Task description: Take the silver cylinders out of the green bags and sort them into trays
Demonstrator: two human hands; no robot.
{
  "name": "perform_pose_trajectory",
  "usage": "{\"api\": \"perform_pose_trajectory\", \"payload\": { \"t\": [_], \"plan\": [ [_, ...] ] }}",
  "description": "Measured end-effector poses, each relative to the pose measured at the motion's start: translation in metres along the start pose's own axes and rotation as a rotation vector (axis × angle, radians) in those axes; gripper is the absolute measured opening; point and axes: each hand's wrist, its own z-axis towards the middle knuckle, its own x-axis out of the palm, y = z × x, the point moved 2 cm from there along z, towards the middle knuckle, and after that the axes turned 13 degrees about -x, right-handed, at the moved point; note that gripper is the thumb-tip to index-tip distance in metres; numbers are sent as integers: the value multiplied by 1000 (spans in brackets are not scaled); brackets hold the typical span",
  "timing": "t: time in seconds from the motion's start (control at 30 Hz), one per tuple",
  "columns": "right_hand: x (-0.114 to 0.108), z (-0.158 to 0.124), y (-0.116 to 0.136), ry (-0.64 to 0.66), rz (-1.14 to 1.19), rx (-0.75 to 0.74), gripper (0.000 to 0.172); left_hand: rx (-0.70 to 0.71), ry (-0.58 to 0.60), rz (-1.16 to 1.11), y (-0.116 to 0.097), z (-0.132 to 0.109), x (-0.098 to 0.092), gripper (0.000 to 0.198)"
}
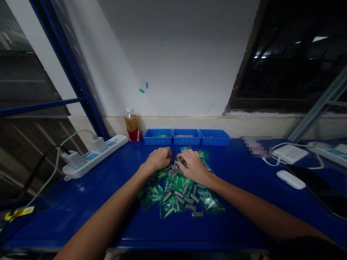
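Note:
My left hand (158, 159) is curled into a loose fist at the far edge of a heap of small grey metal cylinders (182, 193) and green plastic bags (210, 201) on the blue table (81, 202). What the fist holds, if anything, is hidden. My right hand (192, 165) lies beside it, fingers bent down and pinched onto the grey cylinders at the top of the heap. The two hands almost touch.
Three blue trays (158, 137) (187, 137) (215, 137) stand in a row at the back by the wall, beside a drink bottle (133, 125). A white power strip (92, 157) with plugs lies at left. White devices (289, 153) (290, 179) and cables sit at right.

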Motion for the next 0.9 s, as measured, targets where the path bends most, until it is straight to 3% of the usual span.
{"api": "perform_pose_trajectory", "payload": {
  "t": [0.33, 0.4, 0.53, 0.67, 0.77, 0.9],
  "plan": [
    [-13, -3, -16, -87, 85, 88, 8, 50, -58, -44, -6, 2, 0, 25],
    [-18, -7, -17, -116, 85, 86, 11, 78, -10, -193, -7, 4, -2, 23],
    [-20, -9, -11, -157, 82, 17, 18, 165, 153, -776, -16, 2, -4, 25],
    [-16, -5, -6, -175, 131, -79, 11, 223, 289, -1034, -25, -5, -4, 35],
    [-19, -2, -14, -226, 134, -97, 10, 159, 265, -978, -20, -5, -9, 34],
    [-36, 3, -64, -313, -17, 1, 9, -1, -8, -468, 3, -1, -21, 24]
  ]
}}
